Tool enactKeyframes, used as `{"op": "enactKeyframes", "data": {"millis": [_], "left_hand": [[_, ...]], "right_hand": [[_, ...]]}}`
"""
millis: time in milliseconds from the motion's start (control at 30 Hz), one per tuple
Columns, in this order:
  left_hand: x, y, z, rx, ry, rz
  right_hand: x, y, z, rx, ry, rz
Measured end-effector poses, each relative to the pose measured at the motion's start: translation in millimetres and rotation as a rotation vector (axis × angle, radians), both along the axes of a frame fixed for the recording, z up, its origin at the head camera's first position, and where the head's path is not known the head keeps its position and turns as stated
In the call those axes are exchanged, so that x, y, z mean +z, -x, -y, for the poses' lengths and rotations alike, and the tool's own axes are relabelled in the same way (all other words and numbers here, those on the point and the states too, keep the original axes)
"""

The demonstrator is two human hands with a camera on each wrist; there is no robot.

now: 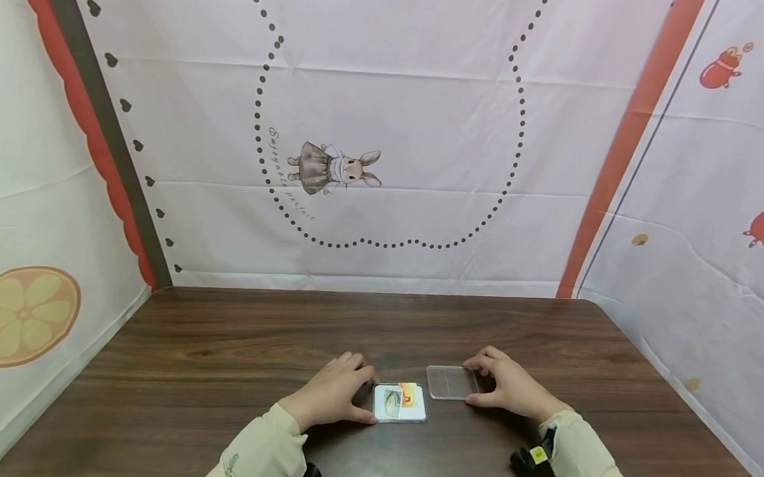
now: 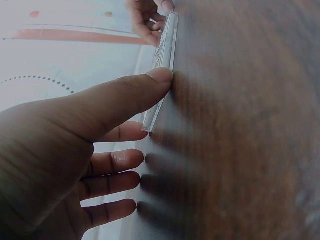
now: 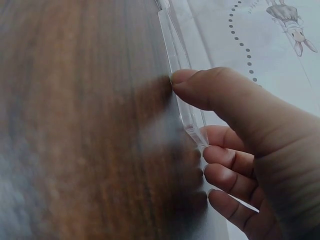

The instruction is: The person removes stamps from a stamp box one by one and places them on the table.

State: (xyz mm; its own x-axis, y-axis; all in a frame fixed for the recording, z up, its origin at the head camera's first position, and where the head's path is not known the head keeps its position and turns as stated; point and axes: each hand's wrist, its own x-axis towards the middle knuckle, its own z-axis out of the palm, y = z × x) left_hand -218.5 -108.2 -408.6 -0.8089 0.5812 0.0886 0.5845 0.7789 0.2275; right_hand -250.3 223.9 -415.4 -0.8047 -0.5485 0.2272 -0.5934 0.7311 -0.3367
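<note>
A shallow clear plastic case (image 1: pixel 418 414) with a white inside lies on the brown table. In it are a small card with a greenish oval picture (image 1: pixel 392 403) and an orange-yellow card (image 1: pixel 409 392), partly overlapped. My left hand (image 1: pixel 335 393) grips the case's left edge between thumb (image 2: pixel 161 76) and index finger, other fingertips down on the table. Just to the right and slightly farther back lies a clear, see-through plastic lid (image 1: pixel 450 383). My right hand (image 1: pixel 511 389) holds its right edge between thumb (image 3: pixel 186 82) and fingers. Case and lid are apart, with a narrow gap.
The dark wood-grain table (image 1: pixel 240 332) extends around both hands. White printed cloth (image 1: pixel 423 149) with a rabbit drawing hangs along the back edge, and more cloth lines both sides. Both wrists carry black camera mounts (image 1: pixel 524 462) below pale sleeves (image 1: pixel 264 448).
</note>
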Motion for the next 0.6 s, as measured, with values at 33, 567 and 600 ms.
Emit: {"op": "enactKeyframes", "data": {"millis": [33,567,600], "left_hand": [[-0.1,0.0,0.1,0.000,0.000,-0.002],[0.3,-0.2,-0.5,0.007,0.004,-0.006],[0.4,-0.2,-0.5,0.007,0.004,-0.006]], "right_hand": [[0.1,0.0,0.1,0.000,-0.001,0.002],[-0.7,-1.0,1.0,-0.005,-0.008,-0.021],[-0.8,-1.0,1.0,-0.004,-0.007,-0.022]]}}
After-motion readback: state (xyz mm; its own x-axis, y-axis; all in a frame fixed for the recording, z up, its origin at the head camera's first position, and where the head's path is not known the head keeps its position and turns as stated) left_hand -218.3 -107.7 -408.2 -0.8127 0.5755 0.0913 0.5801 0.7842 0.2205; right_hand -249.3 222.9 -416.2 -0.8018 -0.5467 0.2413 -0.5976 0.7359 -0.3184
